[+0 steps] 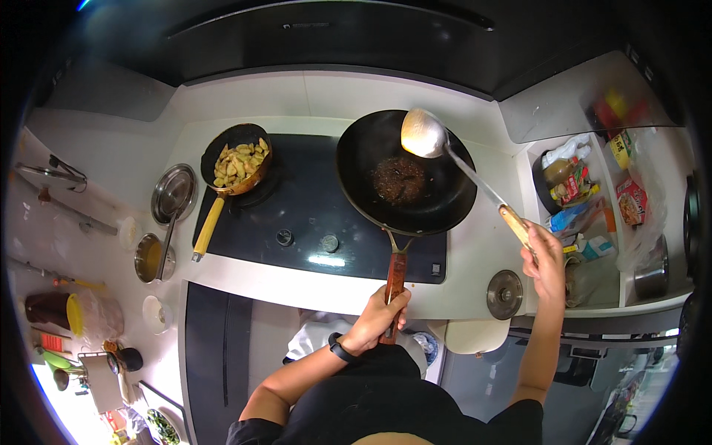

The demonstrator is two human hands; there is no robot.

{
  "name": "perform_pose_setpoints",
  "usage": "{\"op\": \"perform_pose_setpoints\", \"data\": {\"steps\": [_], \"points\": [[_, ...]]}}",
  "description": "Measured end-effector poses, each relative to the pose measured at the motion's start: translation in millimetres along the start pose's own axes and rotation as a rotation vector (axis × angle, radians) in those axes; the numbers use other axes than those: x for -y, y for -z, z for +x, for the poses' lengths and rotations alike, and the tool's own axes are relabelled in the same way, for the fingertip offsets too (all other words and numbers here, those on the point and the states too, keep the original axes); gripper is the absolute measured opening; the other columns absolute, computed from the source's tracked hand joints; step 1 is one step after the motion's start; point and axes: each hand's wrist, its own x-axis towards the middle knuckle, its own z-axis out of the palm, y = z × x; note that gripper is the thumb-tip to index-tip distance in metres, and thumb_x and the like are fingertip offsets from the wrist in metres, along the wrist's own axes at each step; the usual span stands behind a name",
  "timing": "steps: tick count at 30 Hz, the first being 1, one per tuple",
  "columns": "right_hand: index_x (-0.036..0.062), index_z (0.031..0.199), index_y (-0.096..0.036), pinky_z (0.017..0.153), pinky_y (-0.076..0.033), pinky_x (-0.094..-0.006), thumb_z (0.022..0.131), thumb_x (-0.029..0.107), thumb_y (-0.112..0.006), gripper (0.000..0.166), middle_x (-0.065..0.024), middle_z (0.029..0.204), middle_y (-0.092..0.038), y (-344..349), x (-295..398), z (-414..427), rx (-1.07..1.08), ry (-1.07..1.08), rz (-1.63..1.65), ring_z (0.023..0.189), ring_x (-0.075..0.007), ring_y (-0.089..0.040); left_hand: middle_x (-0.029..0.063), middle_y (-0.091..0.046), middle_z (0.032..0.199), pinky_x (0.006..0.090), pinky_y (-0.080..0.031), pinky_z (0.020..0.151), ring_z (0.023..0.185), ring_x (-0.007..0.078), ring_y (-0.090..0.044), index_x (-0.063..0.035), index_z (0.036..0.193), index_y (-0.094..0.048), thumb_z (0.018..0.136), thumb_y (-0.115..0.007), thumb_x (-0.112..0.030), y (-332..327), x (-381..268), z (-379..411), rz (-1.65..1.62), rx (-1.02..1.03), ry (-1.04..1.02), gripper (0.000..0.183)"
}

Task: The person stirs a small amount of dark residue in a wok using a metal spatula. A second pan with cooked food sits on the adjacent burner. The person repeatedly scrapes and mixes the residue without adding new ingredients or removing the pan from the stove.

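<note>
My left hand (384, 314) is closed around the reddish wooden handle of a large black wok (356, 189), which sits over the right side of a black glass cooktop (311, 222). Dark brown, glistening bits (399, 181) lie in the middle of the wok. With my right hand (545, 256) I grip the wooden handle of a metal wok spatula (425, 133), its broad head held over the wok's upper part. A smaller pan (208, 158) with a yellow handle stands at the cooktop's left, filled with pale yellow-brown food pieces (239, 164).
Left of the cooktop are a metal lid (174, 192), a metal pot of yellowish liquid (147, 258) with a ladle across it, and a white bowl (157, 315). A round lid (504, 295) lies at the right, beside compartments of packets (631, 203). A dark range hood (334, 39) hangs beyond.
</note>
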Motion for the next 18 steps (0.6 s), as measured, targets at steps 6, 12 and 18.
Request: {"op": "perform_pose_setpoints", "data": {"steps": [6, 12, 18], "points": [[-0.0019, 0.134, -0.061, 0.04, -0.021, -0.0166, 0.106, 0.026, -0.056, 0.04, 0.0026, 0.067, -0.051, 13.1, 37.0, -15.8, -0.056, 0.127, -0.052, 0.047, 0.0015, -0.03, 0.001, -0.055, 0.078, 0.0242, -0.047, 0.056, 0.061, 0.0089, -0.055, -0.0031, 0.106, -0.051, 0.103, -0.062, -0.026, 0.2, -1.5, -0.9, 0.01, 0.01, -0.007, 0.026], [-0.0029, 0.137, -0.058, 0.039, -0.021, -0.0152, 0.106, 0.025, -0.057, 0.042, 0.0023, 0.067, -0.05, 17.8, 58.2, -19.0, -0.108, 0.205, -0.108, 0.047, 0.001, -0.031, 0.0013, -0.054, 0.079, 0.0247, -0.048, 0.056, 0.061, 0.0088, -0.054, -0.0029, 0.104, -0.05, 0.103, -0.061, -0.026, -1.0, -4.6, -2.4, 0.01, 0.007, -0.023, 0.026], [-0.0026, 0.139, -0.057, 0.039, -0.021, -0.0151, 0.106, 0.025, -0.057, 0.043, 0.0022, 0.066, -0.049, 18.0, 67.3, -19.6, -0.088, 0.231, -0.151, 0.048, 0.001, -0.031, 0.001, -0.053, 0.077, 0.0251, -0.048, 0.055, 0.06, 0.0087, -0.053, -0.0031, 0.103, -0.05, 0.104, -0.06, -0.026, -0.9, -2.3, -1.7, -0.001, -0.001, -0.018, 0.025]]}}
